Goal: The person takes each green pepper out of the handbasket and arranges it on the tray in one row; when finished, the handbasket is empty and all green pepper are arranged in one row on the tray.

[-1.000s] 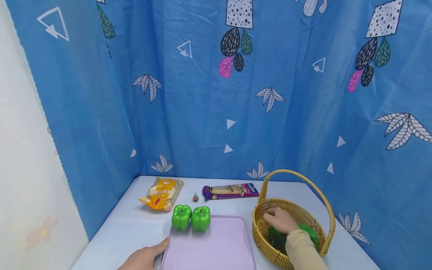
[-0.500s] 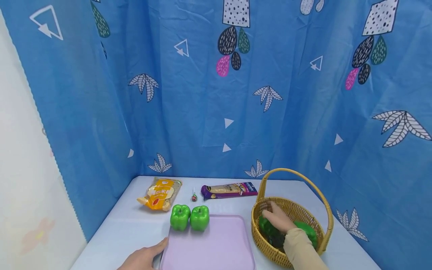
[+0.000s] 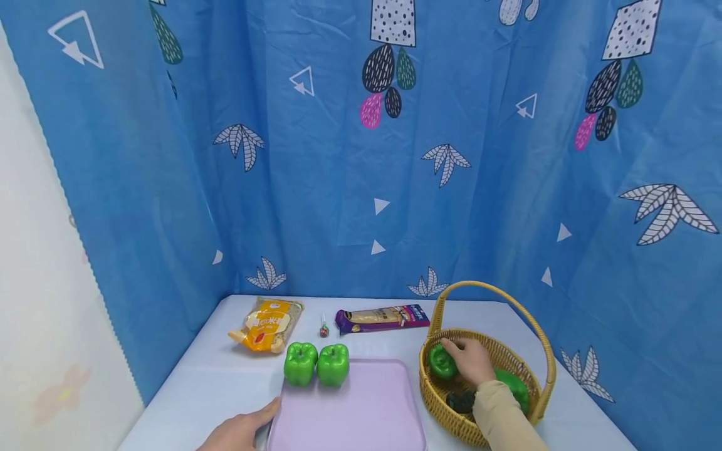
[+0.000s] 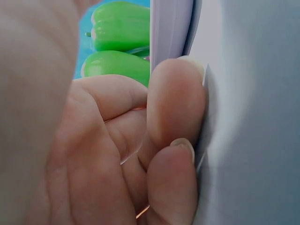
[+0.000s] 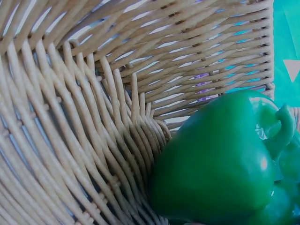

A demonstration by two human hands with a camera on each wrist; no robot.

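In the head view my right hand (image 3: 464, 358) is inside the wicker basket (image 3: 431, 391), fingers curled over a green pepper (image 3: 440, 362) held near the basket's left wall. The right wrist view shows that pepper (image 5: 215, 164) close against the woven wall (image 5: 84, 117); the hand itself is out of that frame. My left hand (image 3: 256, 421) holds the front left edge of the lilac tray (image 3: 350, 410). In the left wrist view its fingers (image 4: 176, 98) curl against the tray's edge (image 4: 171, 28). Two green peppers (image 3: 301, 363) (image 3: 333, 364) stand on the tray's far edge.
Another green pepper (image 3: 516, 388) and a dark object (image 3: 459, 401) lie in the basket. Behind the tray are an orange snack bag (image 3: 266, 324), a small lollipop (image 3: 324, 328) and a purple packet (image 3: 382, 317). Blue patterned curtain encloses the table on the far side and right.
My right hand has risen from the basket's bottom toward its left wall, bringing a green pepper up with it. The left hand has stayed on the tray.
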